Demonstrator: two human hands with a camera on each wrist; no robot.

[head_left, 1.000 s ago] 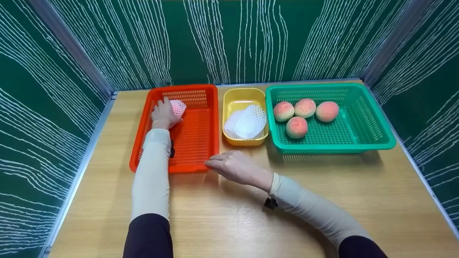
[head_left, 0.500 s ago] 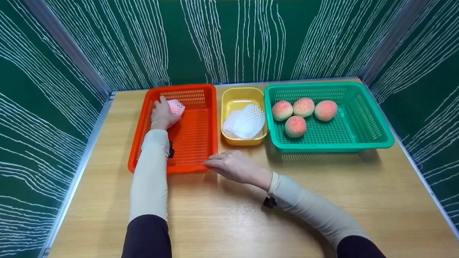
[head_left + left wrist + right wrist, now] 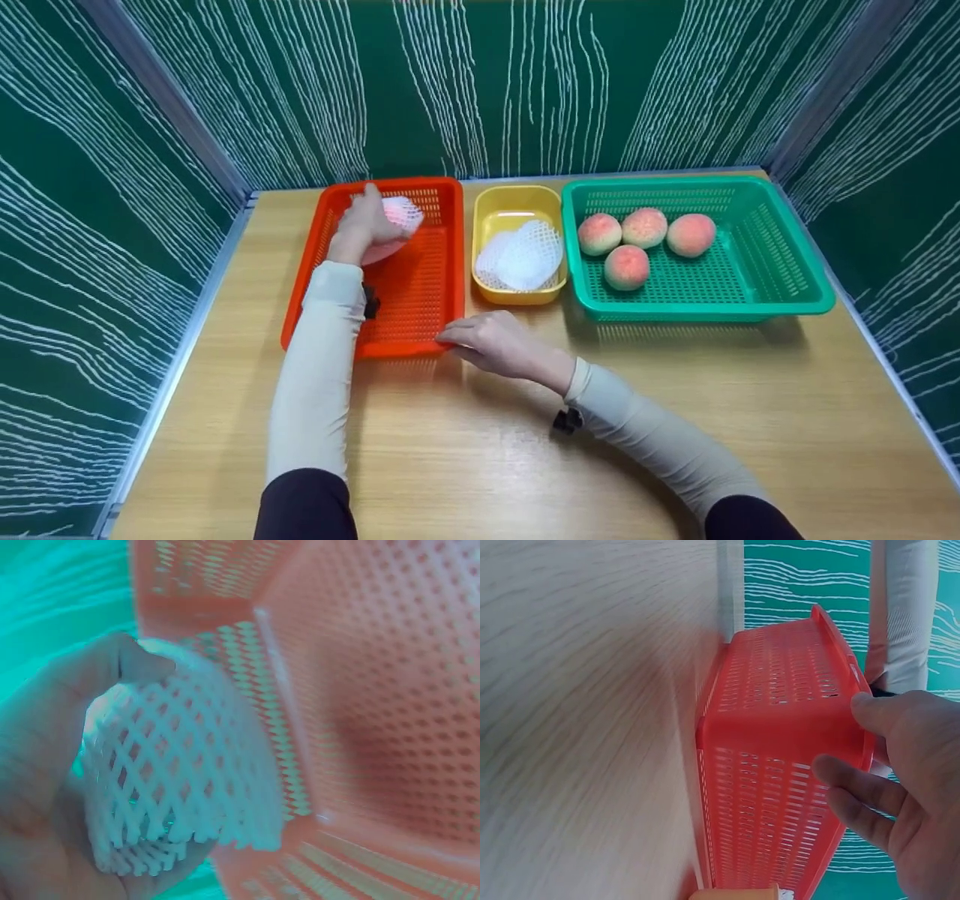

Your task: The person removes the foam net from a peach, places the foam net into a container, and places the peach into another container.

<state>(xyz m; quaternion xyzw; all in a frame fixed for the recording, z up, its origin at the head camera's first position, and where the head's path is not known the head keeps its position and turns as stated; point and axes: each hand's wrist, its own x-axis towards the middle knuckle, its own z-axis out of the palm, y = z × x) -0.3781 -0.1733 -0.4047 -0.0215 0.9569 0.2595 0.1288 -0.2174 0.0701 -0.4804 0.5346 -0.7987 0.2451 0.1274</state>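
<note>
My left hand is over the back left of the red basket, gripping a peach in a white foam net. Pink shows through the mesh, and the hand hides part of it. In the left wrist view, thumb and fingers curl round the foam net, whose loose open end points down. At the basket's near right corner, my right hand pinches the rim. Seen from the right wrist, the thumb lies on top of the red rim, with two fingers near the outer wall.
A yellow tub with white foam nets stands between the red basket and a green basket. Several peaches lie in the green basket's left part. Green walls with white lines enclose the wooden table.
My left hand has risen and moved right with the netted peach, away from the basket's left side. The right hand stays on the rim. The whole head view has shifted slightly.
</note>
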